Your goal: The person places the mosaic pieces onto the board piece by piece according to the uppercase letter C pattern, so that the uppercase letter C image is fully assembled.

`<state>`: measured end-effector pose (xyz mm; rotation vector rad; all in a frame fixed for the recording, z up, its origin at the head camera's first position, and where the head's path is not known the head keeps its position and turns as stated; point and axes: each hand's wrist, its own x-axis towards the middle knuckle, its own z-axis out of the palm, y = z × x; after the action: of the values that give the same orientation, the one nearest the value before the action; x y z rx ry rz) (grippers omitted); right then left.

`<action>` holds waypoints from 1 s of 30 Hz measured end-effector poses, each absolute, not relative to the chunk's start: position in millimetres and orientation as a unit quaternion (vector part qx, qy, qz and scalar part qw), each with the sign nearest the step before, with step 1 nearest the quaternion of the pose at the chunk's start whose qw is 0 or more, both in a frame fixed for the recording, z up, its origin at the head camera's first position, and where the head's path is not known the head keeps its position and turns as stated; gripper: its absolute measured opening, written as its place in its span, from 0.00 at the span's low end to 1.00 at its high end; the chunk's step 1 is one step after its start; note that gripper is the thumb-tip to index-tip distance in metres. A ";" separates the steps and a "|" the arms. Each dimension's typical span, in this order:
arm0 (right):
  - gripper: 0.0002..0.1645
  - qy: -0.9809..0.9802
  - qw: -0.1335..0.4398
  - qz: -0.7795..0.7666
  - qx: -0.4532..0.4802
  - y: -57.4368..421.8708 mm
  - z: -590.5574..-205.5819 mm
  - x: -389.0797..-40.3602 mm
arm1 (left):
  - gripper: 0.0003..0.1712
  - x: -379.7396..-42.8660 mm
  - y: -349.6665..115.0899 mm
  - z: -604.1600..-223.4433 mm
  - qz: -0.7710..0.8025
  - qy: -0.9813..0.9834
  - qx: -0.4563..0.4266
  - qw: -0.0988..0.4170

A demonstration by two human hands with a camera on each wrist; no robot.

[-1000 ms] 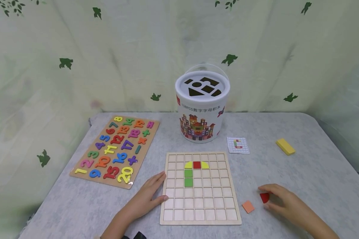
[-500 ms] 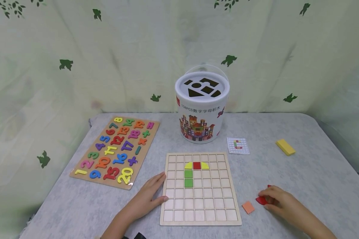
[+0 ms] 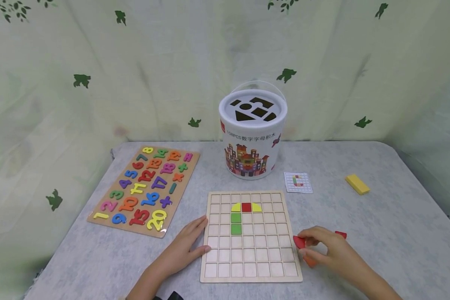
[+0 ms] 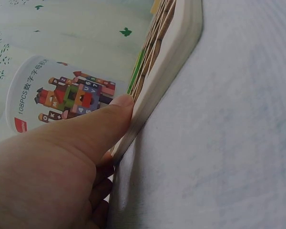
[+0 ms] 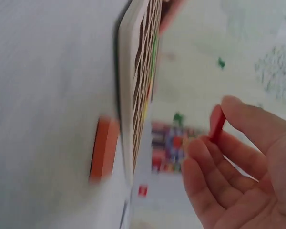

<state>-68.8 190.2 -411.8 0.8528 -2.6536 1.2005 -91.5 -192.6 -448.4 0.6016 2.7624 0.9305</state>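
The fingers of the right hand were pinching a red piece against the thumb, holding it off the counter, near the right edge of a wooden grid board. Just below that hand an orange piece lay beside the board; a second red piece showed partly behind the hand.

The left hand grasped no piece — its fingers were extended, touching the board's left edge along with the thumb.

In the grid's second row sat a red square between two rounded yellow pieces, with two green squares stacked under the left one.

Farther out lay a pattern card, a yellow block and, to the left, a number board; a lidded white bucket stood behind the grid.
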 end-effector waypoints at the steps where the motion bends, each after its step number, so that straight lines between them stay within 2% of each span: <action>1: 0.19 -0.867 0.056 0.403 0.288 182.7 -410.6 -69.2 | 0.42 -91.7 -192.4 -448.2 0.312 0.925 0.201 0.083; 8: 0.16 -0.843 0.028 0.441 0.307 133.7 -413.4 -73.7 | 0.43 -92.2 -191.4 -447.8 0.309 0.926 0.197 0.089; 18: 0.14 -0.854 -0.054 0.422 0.300 88.7 -435.8 -94.3 | 0.43 -92.7 -191.8 -449.9 0.304 0.928 0.195 0.086; 30: 0.17 -0.876 -0.024 0.363 0.316 69.5 -446.5 -102.5 | 0.42 -92.0 -192.4 -448.9 0.308 0.927 0.197 0.083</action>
<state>-102.5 69.5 -446.5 1.0090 -2.7959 1.1589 -92.0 -192.4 -448.9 0.5878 2.7673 0.9190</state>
